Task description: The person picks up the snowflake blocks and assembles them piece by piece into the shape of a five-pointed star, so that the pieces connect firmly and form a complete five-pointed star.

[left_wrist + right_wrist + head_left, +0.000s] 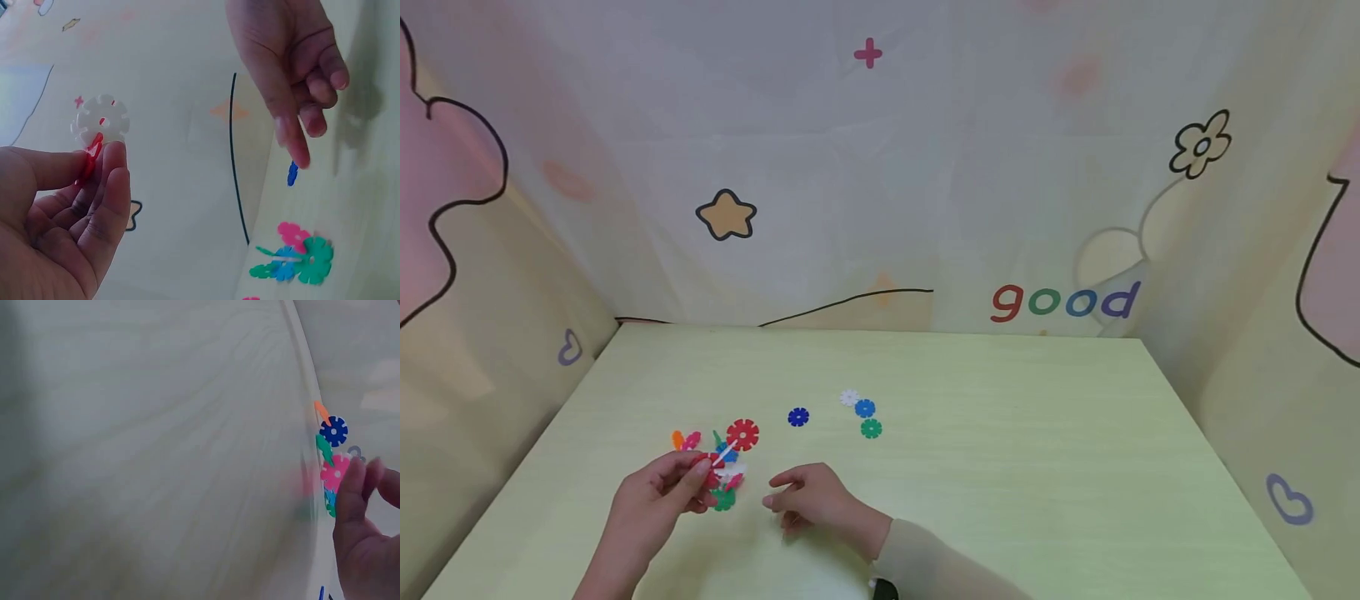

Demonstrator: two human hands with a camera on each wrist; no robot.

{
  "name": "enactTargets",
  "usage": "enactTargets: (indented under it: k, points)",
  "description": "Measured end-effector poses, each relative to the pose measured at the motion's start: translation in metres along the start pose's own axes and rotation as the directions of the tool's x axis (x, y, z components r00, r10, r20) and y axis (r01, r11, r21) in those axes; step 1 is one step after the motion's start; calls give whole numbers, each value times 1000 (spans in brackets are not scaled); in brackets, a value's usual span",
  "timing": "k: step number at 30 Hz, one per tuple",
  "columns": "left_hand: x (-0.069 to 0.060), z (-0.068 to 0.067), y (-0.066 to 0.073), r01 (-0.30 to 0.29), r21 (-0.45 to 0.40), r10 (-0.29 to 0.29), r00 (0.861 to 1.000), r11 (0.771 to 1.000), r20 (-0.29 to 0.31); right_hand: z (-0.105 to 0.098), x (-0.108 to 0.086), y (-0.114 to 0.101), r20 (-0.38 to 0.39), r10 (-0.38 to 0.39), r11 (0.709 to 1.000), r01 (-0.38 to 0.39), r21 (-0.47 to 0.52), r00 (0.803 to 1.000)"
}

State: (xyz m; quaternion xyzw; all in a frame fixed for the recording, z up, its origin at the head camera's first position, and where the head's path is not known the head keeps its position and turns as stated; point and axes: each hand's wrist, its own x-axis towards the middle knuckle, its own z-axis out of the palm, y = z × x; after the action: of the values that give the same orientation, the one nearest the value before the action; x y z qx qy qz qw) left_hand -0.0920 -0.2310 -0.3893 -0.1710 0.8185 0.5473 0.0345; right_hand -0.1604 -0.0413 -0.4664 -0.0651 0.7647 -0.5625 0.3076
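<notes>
One left hand [651, 504]: fingers pinching a red disc [93, 153] slotted into a white disc [115, 126]
Second red disc [742, 434]: at the white disc's far end in the head view, about 2 o'clock from the left hand; whether it is joined on, cannot tell for sure
Right hand [820, 500]: at 3 o'clock from the left hand, fingers holding nothing, forefinger and thumb a narrow gap apart
Cluster by the left hand: on the tabletop [1037, 467], partly hidden, with an orange disc [678, 440] and a pink disc [693, 440] at 1 o'clock, a blue disc [728, 454] at 2, a green disc [724, 500] at 3
Dark blue disc [798, 417]: alone, between 11 and 12 o'clock from the right hand
Trio near 1 o'clock from the right hand: pale disc [848, 397], bright blue disc [865, 408], far green disc [871, 428], close together
Sleeve [940, 558]: at 4 o'clock from the right hand
Backdrop [962, 167]: at 12 o'clock, behind the tabletop, printed with a star [726, 215] at 11 and "good" [1066, 302] at 2
</notes>
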Motion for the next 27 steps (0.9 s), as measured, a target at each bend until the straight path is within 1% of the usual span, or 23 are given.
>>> enactTargets:
  k: [3,5,9,12,18,23,27]
  points:
    - [1,-11,-3,6,1,-6,1000,1000,-12,13,6,-6,-3,26,1000,-26,1,1000]
    - [3,-19,-6,18,4,-18,1000,1000,-23,19,9,-9,-9,49,999,-48,21,999]
    - [9,-33,-12,65,9,-65,997,998,-43,31,15,-10,-39,96,994,-94,57,995]
    - [11,-40,-15,85,9,-84,995,996,-53,37,20,-9,-60,107,992,-102,78,992]
    - [12,-44,-16,86,16,-85,995,996,-52,45,26,-14,-92,115,991,-107,86,989]
    - [13,-44,-15,94,17,-93,994,995,-49,50,29,-18,-145,123,990,-111,86,982]
    - [13,-42,-13,95,15,-94,994,995,-52,51,30,-20,-166,111,992,-100,72,980]
